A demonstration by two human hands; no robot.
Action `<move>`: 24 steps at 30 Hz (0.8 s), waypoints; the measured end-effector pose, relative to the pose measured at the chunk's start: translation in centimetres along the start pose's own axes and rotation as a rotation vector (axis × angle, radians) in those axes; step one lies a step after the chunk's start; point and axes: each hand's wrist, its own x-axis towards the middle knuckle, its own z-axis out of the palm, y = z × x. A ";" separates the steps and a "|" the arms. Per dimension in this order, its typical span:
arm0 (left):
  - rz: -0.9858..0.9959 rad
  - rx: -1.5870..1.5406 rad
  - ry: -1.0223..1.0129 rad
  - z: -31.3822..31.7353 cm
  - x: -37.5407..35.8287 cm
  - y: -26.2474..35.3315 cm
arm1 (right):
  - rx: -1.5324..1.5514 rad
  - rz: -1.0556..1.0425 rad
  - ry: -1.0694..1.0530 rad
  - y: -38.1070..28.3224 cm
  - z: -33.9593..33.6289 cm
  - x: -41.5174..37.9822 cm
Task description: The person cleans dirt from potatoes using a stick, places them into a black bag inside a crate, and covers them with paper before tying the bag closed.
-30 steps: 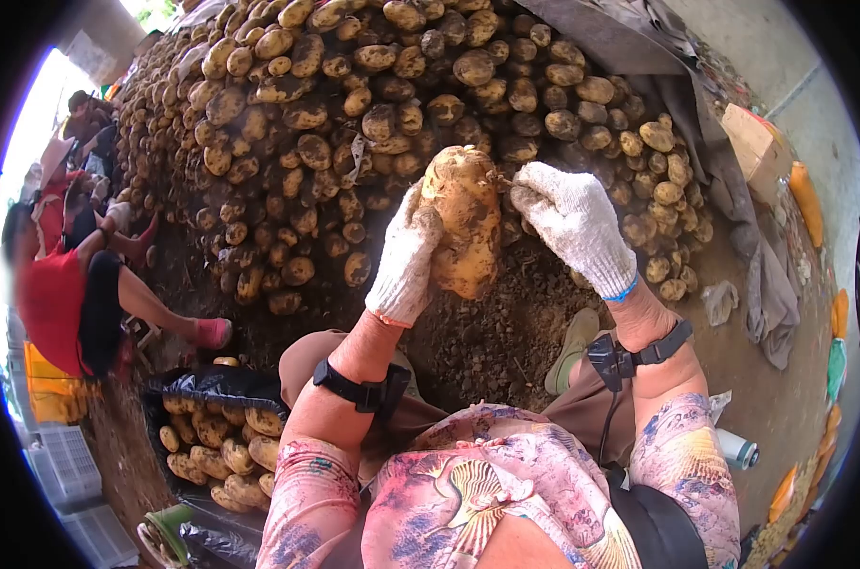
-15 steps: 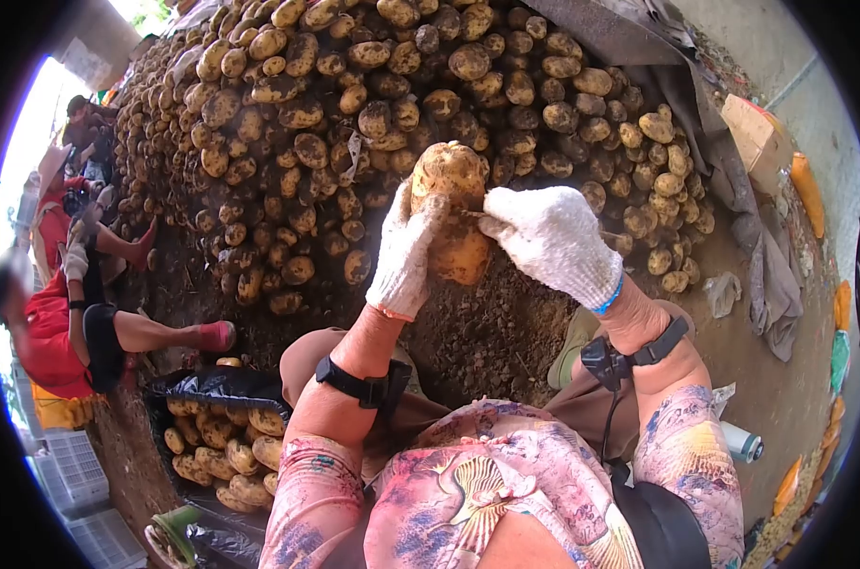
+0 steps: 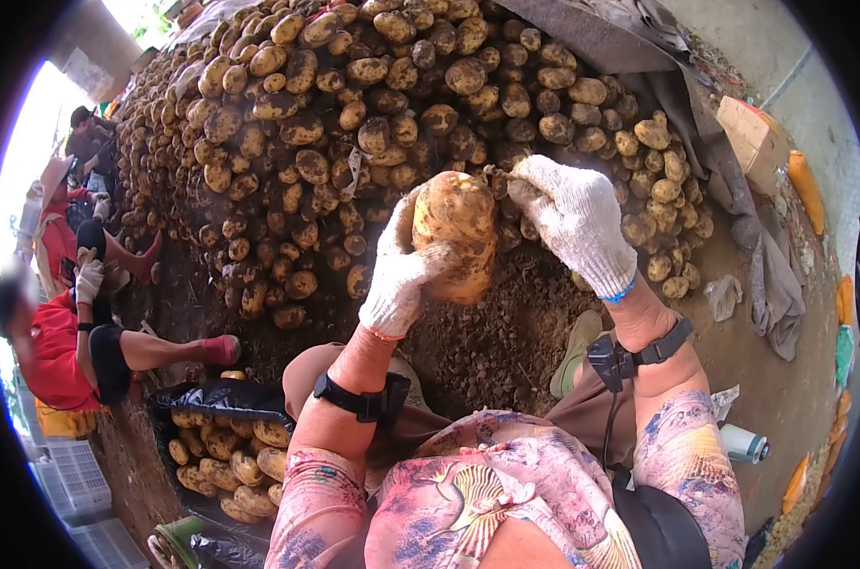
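In a white knit glove, my left hand (image 3: pixel 397 270) is closed round a large, lumpy potato (image 3: pixel 456 218) with soil on its skin. The potato is held up over the bare dirt between my knees. My right hand (image 3: pixel 574 220), gloved the same way, is just right of the potato and apart from it, its fingers pinched together. A small dark scrap (image 3: pixel 495 176) shows at those fingertips; I cannot make out what it is. Beyond both hands rises a big heap of soil-covered potatoes (image 3: pixel 306 123).
A crate lined with black plastic (image 3: pixel 223 393) holds several potatoes at my lower left. People in red (image 3: pixel 64 341) sit along the left, near grey plastic crates (image 3: pixel 77 486). To the right lie grey cloth (image 3: pixel 776 294), a cardboard box (image 3: pixel 752 142) and a white cylinder (image 3: pixel 743 443).
My right hand has come away from the potato, moving up and right with a small dark scrap at its fingertips. My left hand has lowered slightly and turned the potato.
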 end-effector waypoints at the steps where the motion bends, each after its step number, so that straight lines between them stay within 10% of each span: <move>1: 0.033 0.071 -0.028 0.2 0.0 0.2 | 0.013 -0.026 -0.046 -0.1 -0.3 0.0; 24: -0.146 -0.047 -0.094 1.1 -1.1 0.7 | 0.095 -0.175 -0.086 0.6 -0.2 -0.6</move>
